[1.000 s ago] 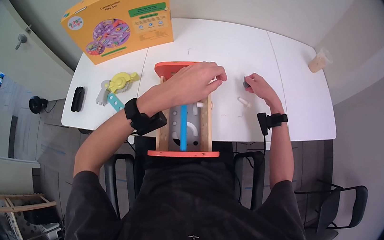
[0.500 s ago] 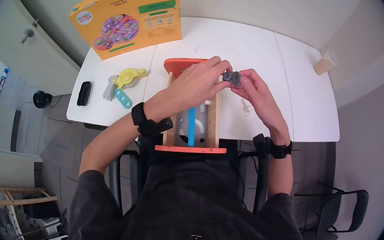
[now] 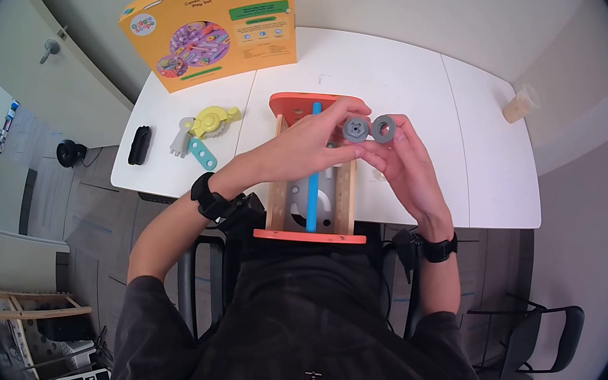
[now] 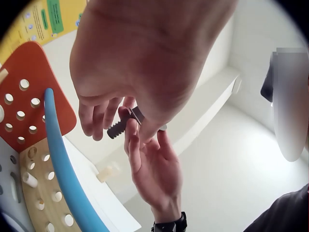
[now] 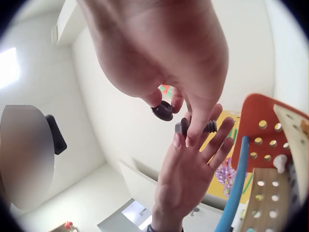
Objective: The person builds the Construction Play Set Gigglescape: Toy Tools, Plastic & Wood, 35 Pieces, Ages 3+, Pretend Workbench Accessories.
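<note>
Within the worktop (image 3: 424, 76) edges, my left hand (image 3: 309, 139) pinches the bolt (image 3: 355, 129), now apart from the nut (image 3: 377, 129) my right hand (image 3: 410, 176) grips, seemingly unfastened.

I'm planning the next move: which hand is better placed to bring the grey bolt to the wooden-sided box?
Probably the left hand: it appears to pinch the grey bolt and hangs over the wooden-sided box. The right hand grips the grey ring, farther to the side.
</note>
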Tool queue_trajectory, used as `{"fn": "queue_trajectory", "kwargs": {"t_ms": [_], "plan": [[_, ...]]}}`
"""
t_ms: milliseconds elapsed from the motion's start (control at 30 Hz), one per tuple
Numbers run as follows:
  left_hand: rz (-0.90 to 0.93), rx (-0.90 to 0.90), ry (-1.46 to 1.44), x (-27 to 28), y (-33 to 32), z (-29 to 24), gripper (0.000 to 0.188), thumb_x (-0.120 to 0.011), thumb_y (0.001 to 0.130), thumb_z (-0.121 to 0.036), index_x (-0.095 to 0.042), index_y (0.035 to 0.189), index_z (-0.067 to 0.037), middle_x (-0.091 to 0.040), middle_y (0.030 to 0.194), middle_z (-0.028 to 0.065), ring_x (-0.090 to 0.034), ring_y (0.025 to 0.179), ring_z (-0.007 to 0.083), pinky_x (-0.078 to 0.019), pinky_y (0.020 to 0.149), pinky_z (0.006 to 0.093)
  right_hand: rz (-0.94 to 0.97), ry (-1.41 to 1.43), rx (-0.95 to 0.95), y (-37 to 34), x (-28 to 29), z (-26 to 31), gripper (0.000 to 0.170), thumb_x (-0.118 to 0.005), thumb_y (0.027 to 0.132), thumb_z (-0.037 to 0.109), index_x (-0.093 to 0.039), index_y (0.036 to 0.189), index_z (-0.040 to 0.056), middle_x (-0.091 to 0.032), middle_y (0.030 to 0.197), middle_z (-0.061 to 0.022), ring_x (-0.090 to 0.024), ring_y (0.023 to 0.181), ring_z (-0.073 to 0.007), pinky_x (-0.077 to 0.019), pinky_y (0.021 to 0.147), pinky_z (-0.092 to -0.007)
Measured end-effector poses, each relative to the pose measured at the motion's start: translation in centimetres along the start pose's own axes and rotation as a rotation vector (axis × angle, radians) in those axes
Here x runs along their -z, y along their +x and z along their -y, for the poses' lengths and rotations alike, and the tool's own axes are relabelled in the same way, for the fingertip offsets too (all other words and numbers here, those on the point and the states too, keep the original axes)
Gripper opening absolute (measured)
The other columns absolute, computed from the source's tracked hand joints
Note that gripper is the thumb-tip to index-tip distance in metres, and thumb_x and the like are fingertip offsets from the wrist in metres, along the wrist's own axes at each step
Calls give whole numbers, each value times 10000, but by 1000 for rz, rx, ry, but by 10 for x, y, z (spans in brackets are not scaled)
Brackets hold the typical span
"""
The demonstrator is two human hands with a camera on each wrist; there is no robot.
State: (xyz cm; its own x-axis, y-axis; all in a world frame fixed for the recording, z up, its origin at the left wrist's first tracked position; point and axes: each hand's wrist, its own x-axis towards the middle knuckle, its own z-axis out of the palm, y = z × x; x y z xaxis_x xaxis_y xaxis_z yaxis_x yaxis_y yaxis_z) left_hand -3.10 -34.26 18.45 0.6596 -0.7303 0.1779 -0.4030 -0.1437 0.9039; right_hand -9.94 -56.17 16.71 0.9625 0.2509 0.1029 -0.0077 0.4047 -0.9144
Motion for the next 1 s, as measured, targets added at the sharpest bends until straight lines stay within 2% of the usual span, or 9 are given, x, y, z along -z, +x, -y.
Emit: {"fn": "queue_trajectory", "kwargs": {"t_ms": [100,200,300,400,500,667,800,900,1000], "plan": [[105,110,11,5,1,-10,481,-648,1052,-169,-462,1483,-63,-676,1299,116,-692,1119,182,-553,945,359,31,85,16,-1,-3,-5,317,-373,1177,292,-476,1365,59,-598,1380,-131,-644,1266,-207,-516,1112,-371],[103,153,7,3,-1,-7,475,-644,1054,-188,-465,1477,-68,-688,1263,123,-707,1097,217,-546,938,362,-2,12,-6,-1,-8,-8,316,-391,1175,292,-473,1382,68,-594,1378,-124,-635,1279,-201,-521,1100,-373],[129,234,198,0,-4,-30,486,-661,1040,-196,-474,1466,-58,-672,1282,158,-709,1100,296,-548,945,390,-41,-71,-47,-1,-12,-10,314,-418,1170,284,-473,1400,77,-597,1369,-115,-625,1288,-190,-528,1087,-371],[-78,-29,333,-14,-10,-10,543,-704,1006,-202,-467,1474,-61,-649,1315,193,-687,1128,367,-550,956,423,-43,-78,-64,0,-15,-11,311,-438,1165,270,-482,1406,78,-595,1347,-96,-615,1266,-164,-533,1077,-366],[-152,-140,377,-13,-11,-21,526,-711,991,-168,-495,1458,-59,-638,1350,185,-677,1165,369,-555,961,431,-74,-50,-66,1,-17,-16,304,-441,1163,255,-497,1397,69,-586,1288,-62,-615,1210,-135,-539,1071,-361],[-169,-185,402,-9,-7,-16,425,-734,963,-104,-594,1358,-36,-663,1300,154,-695,1120,339,-565,917,390,-90,25,-40,4,-17,-21,292,-436,1162,241,-518,1364,47,-552,1209,-23,-614,1156,-112,-543,1083,-358],[-263,-211,397,-7,-8,-16,398,-777,929,-100,-644,1297,-34,-697,1185,137,-704,1008,285,-565,849,369,-124,9,-12,3,-12,-24,268,-499,1135,188,-525,1353,34,-610,1221,-62,-669,1124,-143,-570,1052,-355],[-247,-117,353,2,-13,-28,398,-777,936,-117,-658,1306,-36,-704,1083,133,-689,942,273,-556,819,361,-182,-88,28,-1,-5,-22,275,-548,1110,150,-530,1355,27,-663,1209,-95,-716,1079,-176,-595,998,-344],[-252,-67,446,14,-26,-21,418,-758,960,-143,-656,1354,-46,-699,1012,134,-674,890,284,-545,798,365,-296,-101,60,-7,7,-26,306,-573,1096,137,-535,1373,13,-692,1210,-118,-741,1046,-197,-608,955,-328]]}}
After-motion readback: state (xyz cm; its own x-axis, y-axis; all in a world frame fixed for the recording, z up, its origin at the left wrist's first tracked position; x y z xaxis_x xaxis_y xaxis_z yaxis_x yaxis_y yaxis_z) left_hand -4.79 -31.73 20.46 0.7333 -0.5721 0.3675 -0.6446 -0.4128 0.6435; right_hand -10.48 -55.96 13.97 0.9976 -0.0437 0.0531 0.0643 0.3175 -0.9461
